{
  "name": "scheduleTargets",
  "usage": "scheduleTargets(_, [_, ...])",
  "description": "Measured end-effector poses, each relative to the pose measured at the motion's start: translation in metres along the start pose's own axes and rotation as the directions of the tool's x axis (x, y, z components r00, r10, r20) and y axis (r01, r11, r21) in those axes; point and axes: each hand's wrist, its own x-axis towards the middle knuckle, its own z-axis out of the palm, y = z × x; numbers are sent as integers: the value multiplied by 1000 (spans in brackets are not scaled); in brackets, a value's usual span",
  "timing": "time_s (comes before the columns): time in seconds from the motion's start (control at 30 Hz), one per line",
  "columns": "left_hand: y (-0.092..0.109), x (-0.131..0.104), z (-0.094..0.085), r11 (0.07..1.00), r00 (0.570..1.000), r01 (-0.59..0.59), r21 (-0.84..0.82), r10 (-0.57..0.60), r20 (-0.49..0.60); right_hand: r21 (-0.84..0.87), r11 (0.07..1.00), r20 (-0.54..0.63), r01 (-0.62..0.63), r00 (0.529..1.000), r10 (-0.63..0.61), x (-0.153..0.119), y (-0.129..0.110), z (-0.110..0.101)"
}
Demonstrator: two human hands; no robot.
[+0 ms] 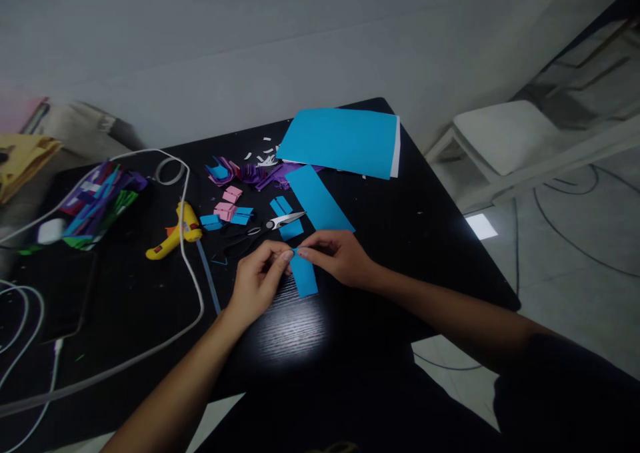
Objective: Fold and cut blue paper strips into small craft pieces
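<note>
A small blue paper strip (304,276) hangs between my two hands over the black table, its far end pinched at the fingertips. My left hand (260,276) grips that end from the left, fingers closed. From the right, my right hand (340,256) pinches the same end between thumb and fingers. Just beyond them lie open scissors (273,224), their blades over small blue pieces (291,230). A longer blue strip (320,200) lies past my right hand. Folded pink pieces (226,210) and folded blue pieces (243,215) sit to the left of the scissors.
Large blue sheets (345,140) cover the table's far right corner. Purple folded paper (273,175) and white scraps lie beside them. A yellow glue gun (181,232), a white cable (187,260), a phone (67,296) and a bundle of coloured paper (100,203) occupy the left.
</note>
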Motion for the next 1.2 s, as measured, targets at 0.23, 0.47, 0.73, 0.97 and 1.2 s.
scheduleTargets(0.23, [2, 0, 0, 1000, 1000, 10, -9, -10, -16, 18, 1000, 10, 23, 1000, -23, 2, 1, -1])
scheduleTargets(0.47, [3, 2, 0, 998, 999, 38, -47, -40, -27, -7, 1000, 10, -6, 1000, 6, 2, -2, -1])
scheduleTargets(0.73, [-1, 3, 0, 996, 996, 79, -30, -77, 53, 5, 1000, -49, 2, 999, -2, 3, 2, 0])
scheduleTargets(0.97, [-5, 1, 1, 996, 989, 86, 16, -87, 116, 79, 996, -64, -42, 997, 47, 4, -1, -1])
scheduleTargets(1.2, [-4, 1, 1, 995, 995, 64, 74, -69, 70, 77, 991, -3, -108, 994, 108, 6, -2, -4])
